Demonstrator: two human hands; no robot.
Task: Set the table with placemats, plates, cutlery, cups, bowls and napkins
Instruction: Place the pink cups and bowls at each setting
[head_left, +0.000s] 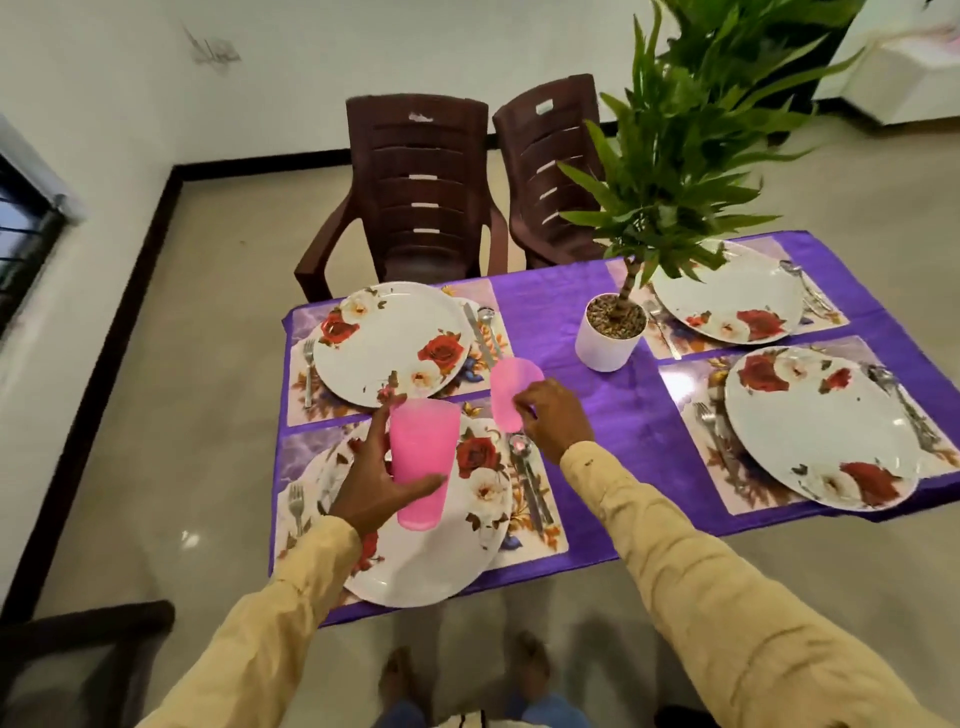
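Note:
My left hand (371, 480) grips a stack of pink plastic cups (422, 462) above the near-left rose-patterned plate (457, 551). My right hand (553, 415) holds a single pink cup (511, 389) tilted over the purple cloth, just right of the far-left plate (387, 345) and beside its knife and spoon (485, 332). Each of the floral placemats bears a plate and cutlery: a fork (296, 501) lies left of the near-left plate, a knife and spoon (527, 478) to its right. Two more plates (727, 299) (821, 431) lie on the right side.
A potted green plant in a white pot (608, 338) stands mid-table between the settings. Two brown plastic chairs (421, 187) (550, 171) stand at the far side. The purple tablecloth's near edge (519, 582) is close to my feet. A dark chair corner (83, 654) shows bottom left.

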